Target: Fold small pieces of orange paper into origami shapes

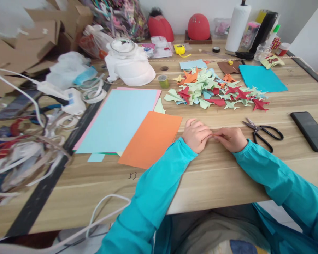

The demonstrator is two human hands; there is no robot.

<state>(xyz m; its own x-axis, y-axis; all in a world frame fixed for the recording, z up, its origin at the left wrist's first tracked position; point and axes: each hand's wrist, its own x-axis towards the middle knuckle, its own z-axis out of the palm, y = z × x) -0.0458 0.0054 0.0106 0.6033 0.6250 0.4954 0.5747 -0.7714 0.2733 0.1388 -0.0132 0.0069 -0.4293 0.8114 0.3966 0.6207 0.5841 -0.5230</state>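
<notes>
My left hand (pixel 196 135) and my right hand (pixel 231 138) meet over the wooden table, fingertips pinched together. Between them is a small piece of orange paper (pixel 214 135), mostly hidden by the fingers. An orange sheet (pixel 151 139) lies just left of my left hand, partly over a light blue sheet (pixel 116 120) on a stack of coloured paper. Beyond my hands is a pile of folded paper shapes (pixel 206 86) in green, red and orange. Black-handled scissors (pixel 263 132) rest to the right of my right hand, blades apart.
A phone (pixel 311 130) lies at the right. Blue paper (pixel 262 78), a tape measure (pixel 180 49) and a white bottle (pixel 237 28) sit at the back. Tangled ribbons and cords (pixel 23 158) cover the left side. A white cable (pixel 108 196) crosses the front edge.
</notes>
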